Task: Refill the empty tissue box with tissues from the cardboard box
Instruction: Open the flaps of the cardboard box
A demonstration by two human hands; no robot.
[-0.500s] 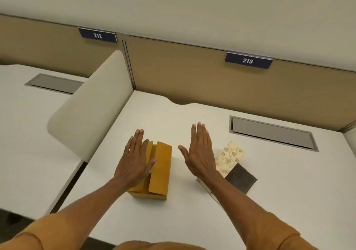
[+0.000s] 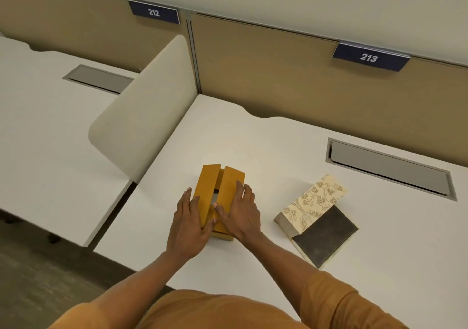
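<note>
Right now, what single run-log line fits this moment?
stage: opening cardboard box | left hand: on left flap | right hand: on right flap | tissue box: untouched, on desk

Operator wears an orange-brown long-sleeved top, plain, no print or logo visible. Right sleeve point(image 2: 336, 301) pushed up short of the wrist, soft folds at the cuff edge; left sleeve point(image 2: 76, 316) likewise ends well up the forearm. Forearms bare below. Left hand point(image 2: 188, 227) and right hand point(image 2: 241, 216) bare: no gloves, rings, watch.
</note>
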